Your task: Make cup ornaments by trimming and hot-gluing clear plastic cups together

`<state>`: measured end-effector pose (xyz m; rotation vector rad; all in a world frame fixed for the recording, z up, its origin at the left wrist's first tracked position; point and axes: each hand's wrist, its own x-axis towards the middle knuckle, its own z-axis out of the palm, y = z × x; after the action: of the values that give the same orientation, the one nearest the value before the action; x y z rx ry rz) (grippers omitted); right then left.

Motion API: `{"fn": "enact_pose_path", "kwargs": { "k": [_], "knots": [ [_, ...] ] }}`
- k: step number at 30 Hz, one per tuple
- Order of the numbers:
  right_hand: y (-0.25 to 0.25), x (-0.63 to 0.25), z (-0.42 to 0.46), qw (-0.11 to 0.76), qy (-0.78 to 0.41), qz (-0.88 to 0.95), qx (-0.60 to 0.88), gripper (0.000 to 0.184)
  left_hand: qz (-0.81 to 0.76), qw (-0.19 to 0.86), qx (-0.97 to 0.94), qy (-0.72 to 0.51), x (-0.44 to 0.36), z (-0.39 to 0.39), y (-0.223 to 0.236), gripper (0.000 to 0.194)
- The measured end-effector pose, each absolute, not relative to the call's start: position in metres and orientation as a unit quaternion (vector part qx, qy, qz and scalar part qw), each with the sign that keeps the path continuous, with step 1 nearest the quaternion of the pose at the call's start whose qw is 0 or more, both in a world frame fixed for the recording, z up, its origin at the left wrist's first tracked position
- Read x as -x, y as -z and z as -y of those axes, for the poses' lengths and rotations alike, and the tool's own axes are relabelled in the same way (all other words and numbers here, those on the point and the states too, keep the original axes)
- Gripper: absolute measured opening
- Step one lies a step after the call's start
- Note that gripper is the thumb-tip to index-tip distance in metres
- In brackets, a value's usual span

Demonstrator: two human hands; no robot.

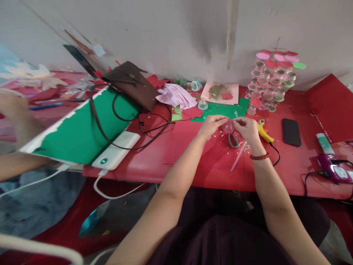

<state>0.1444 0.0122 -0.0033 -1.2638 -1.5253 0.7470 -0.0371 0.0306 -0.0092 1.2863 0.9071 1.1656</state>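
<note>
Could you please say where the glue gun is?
The glue gun lies right of centre in the head view, between the right hand and the black phone.

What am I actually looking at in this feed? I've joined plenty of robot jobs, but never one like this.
There is no machine here: a person works bare-handed, seen in one picture from a head-worn camera looking forward and down. Their left hand and right hand pinch a small round see-through piece, perhaps a plastic cup, between them. On the red table to the right are a yellow glue gun and a black smartphone; behind them rises a stack of clear cups with coloured discs. To the left lie a brown bag and a white power bank. The blurred arm at the left edge belongs to someone else.
</note>
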Motion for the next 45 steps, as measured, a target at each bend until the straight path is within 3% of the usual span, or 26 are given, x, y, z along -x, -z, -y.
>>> {"fn": "enact_pose_path", "kwargs": {
  "k": [8, 15, 21, 25, 30, 34, 45],
  "knots": [
    [0.004, -0.137, -0.011, 0.497, -0.327, 0.615, 0.518, 0.022, -0.412, 0.531, -0.454, -0.585, 0.032, -0.033, 0.011, 0.007],
    [0.007, -0.136, -0.012, 0.540, -0.313, 0.560, 0.545, 0.016, -0.356, 0.672, -0.386, -0.521, 0.031, -0.028, 0.008, 0.017],
    [0.011, -0.132, -0.013, 0.551, -0.431, 0.500, 0.511, 0.017, -0.346, 0.611, -0.423, -0.573, 0.030, -0.033, 0.015, 0.014],
    [0.013, -0.129, -0.012, 0.567, -0.433, 0.486, 0.504, 0.016, -0.354, 0.604, -0.421, -0.577, 0.030, -0.031, 0.014, 0.014],
    [0.013, -0.129, -0.013, 0.596, -0.461, 0.433, 0.495, 0.015, -0.346, 0.632, -0.433, -0.542, 0.025, -0.024, 0.008, 0.038],
    [0.015, -0.127, -0.014, 0.601, -0.505, 0.396, 0.476, 0.015, -0.360, 0.618, -0.437, -0.546, 0.022, -0.023, 0.011, 0.036],
    [0.014, -0.124, -0.011, 0.626, -0.427, 0.415, 0.504, 0.017, -0.351, 0.629, -0.427, -0.546, 0.020, -0.026, 0.019, 0.038]
  ]
}}
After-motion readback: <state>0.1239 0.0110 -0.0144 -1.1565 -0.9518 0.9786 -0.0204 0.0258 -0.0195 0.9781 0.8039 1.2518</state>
